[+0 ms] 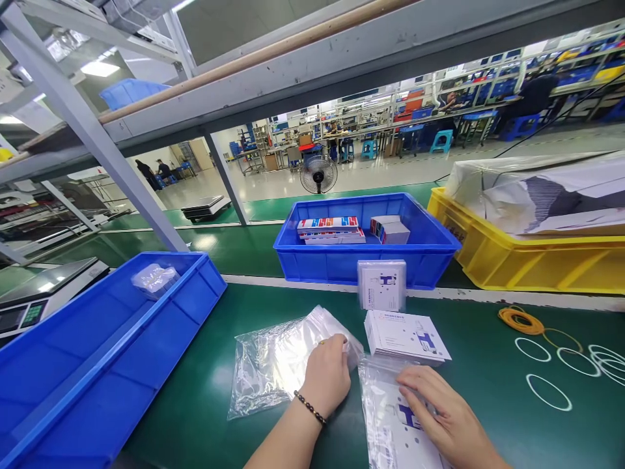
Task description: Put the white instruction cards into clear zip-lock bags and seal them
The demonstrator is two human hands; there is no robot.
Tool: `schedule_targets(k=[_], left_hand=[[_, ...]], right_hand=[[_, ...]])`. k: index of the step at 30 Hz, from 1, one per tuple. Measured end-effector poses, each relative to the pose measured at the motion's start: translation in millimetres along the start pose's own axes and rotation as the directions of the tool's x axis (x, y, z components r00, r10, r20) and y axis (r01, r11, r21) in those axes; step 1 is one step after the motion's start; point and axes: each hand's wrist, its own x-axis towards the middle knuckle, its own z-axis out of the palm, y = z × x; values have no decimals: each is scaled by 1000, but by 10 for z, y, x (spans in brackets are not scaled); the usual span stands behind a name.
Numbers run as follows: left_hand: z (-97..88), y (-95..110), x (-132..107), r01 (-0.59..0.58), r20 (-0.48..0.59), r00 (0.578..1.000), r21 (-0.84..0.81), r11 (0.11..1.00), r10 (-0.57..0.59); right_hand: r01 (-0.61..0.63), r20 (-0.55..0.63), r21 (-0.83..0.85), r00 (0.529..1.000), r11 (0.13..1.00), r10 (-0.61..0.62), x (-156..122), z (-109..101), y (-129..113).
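My left hand (328, 368) has its fingers curled closed on the top edge of a pile of clear plastic bags (263, 365); the fingertips are partly hidden. My right hand (444, 410) is over a clear zip bag (374, 397) with a white-and-purple printed card or booklet inside. Thumb and forefinger are drawn together on this bag near its mouth. Just beyond lies a stack of white printed cards or booklets (407, 332). Behind that stack, a bagged pack (381, 286) leans upright against a blue bin (312, 264).
Small printed boxes (329, 225) lie in the blue bin. At left is a long blue bin (161, 345) beside a scale (49, 293). A yellow crate (537, 260) stands at right, with orange bands (520, 320) and white rings (548, 392) nearer. A shelf beam (293, 65) crosses overhead.
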Motion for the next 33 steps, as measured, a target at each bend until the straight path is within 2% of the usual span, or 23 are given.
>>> schedule_targets(k=[6, 10, 12, 14, 17, 18, 20, 23, 25, 30, 33], left_hand=[[53, 80, -88, -292, -87, 954, -60, 955, 286], [60, 148, -137, -463, 13, 886, -36, 886, 464], [68, 185, -161, -506, 48, 859, -84, 859, 510], [86, 213, -176, -464, 29, 877, -201, 863, 479], [128, 235, -169, -198, 24, 971, -479, 855, 238], [142, 242, -160, -82, 60, 988, -577, 812, 142], [168, 257, -138, 122, 169, 986, -728, 675, 5], [195, 280, -117, 289, 292, 954, -828, 481, -72], [203, 290, -123, 287, 284, 956, -838, 464, -78], [196, 309, -185, 122, 145, 989, -737, 665, -22], [190, 328, -213, 45, 130, 990, -675, 736, 58]], right_hand=[[-57, 75, 78, 996, 995, 51, -67, 82, 59], [-172, 157, 122, 976, 977, 152, -125, 145, 77], [-159, 175, 93, 974, 983, 141, -131, 158, 66], [-88, 135, 31, 987, 996, 84, -130, 162, 57], [91, 40, -65, 995, 994, -88, -140, 162, 55], [155, 21, -93, 988, 984, -154, -144, 162, 52], [248, 1, -138, 968, 959, -250, -148, 161, 33], [275, 3, -140, 961, 951, -278, -128, 149, -33], [231, 50, -84, 973, 969, -227, -101, 133, -87], [10, 167, 90, 986, 996, -25, -57, 99, -164], [-38, 165, 92, 986, 995, 22, -63, 101, -166]])
